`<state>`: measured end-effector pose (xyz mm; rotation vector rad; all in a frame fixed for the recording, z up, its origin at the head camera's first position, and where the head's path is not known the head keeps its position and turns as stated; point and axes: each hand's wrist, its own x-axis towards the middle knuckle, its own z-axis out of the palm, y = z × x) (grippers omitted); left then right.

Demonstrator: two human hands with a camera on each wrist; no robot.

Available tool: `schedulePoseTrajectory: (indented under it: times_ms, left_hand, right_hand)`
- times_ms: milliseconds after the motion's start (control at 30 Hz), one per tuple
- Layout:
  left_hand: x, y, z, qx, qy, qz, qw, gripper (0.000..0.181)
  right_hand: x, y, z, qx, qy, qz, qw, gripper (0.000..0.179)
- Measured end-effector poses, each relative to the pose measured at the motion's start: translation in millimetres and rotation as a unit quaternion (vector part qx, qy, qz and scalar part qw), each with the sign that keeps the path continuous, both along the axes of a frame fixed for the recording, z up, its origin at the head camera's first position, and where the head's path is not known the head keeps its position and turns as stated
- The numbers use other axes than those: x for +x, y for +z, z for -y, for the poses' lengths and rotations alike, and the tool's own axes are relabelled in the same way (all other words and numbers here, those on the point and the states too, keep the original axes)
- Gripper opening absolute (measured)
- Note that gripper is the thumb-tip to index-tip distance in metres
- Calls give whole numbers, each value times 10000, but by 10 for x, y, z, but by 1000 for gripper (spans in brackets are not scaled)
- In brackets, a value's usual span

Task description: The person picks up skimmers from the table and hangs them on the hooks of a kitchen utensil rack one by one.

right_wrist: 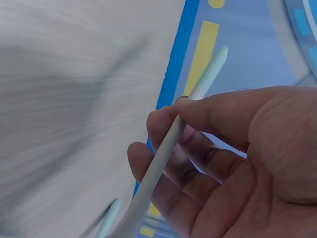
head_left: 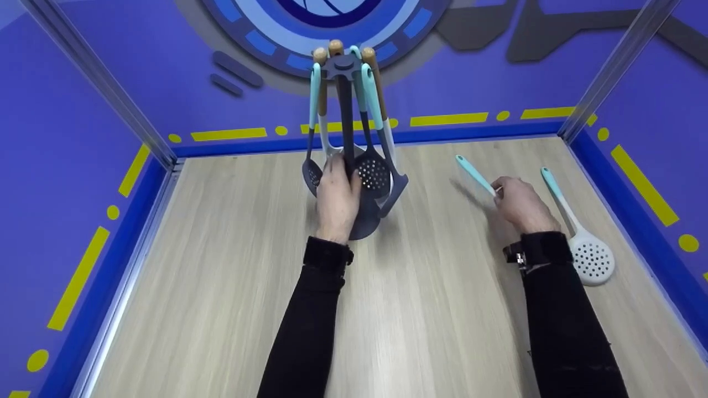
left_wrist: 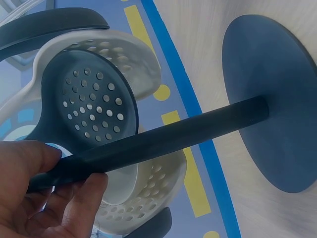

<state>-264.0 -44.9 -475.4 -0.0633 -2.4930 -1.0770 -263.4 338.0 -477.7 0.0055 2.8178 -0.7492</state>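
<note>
A dark utensil stand [head_left: 344, 65] hung with several kitchen tools is at the back centre. My left hand [head_left: 336, 199] grips its post [left_wrist: 183, 136], thumb on one side and fingers curled on the other, above the round base [left_wrist: 277, 94]. Beside the post hangs a dark skimmer [left_wrist: 94, 106] with round holes. On the right, my right hand [head_left: 522, 204] pinches a white utensil with a mint handle end [head_left: 474, 174] between thumb and fingers, held over the table. Its head is hidden. A white skimmer [head_left: 592, 258] with a mint handle lies right of that hand.
The wooden table [head_left: 420, 309] is enclosed by blue panels with yellow marks at the back and both sides. A metal corner post [head_left: 614, 72] stands at the back right. Wood-handled and mint-handled tools [head_left: 371, 99] crowd around the stand.
</note>
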Motion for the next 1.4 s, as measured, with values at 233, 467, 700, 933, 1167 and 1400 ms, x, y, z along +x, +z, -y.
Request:
schedulePoseTrajectory:
  times_ms: [233, 467, 700, 933, 1167, 1400]
  left_hand:
    - [-3, -9, 2, -20, 6, -25, 10000, 37]
    - [8, -20, 11, -9, -6, -10, 10000, 40]
    - [16, -7, 13, -8, -19, 46, 10000, 42]
    - [13, 4, 5, -1, 6, 60, 10000, 40]
    - [2, 6, 4, 16, 11, 98, 10000, 40]
    - [1, 4, 2, -38, 39, 8, 10000, 39]
  right_hand:
    - [5, 67, 107, 7, 17, -396, 9992, 41]
    - [-13, 104, 187, -89, 37, -706, 9975, 40]
    - [-7, 161, 241, -119, -5, -876, 9961, 39]
    - [7, 242, 307, -175, -17, -1027, 9946, 38]
    - [19, 309, 354, -206, -25, -1194, 9926, 36]
    - [14, 374, 393, -150, -27, -1360, 9906, 34]
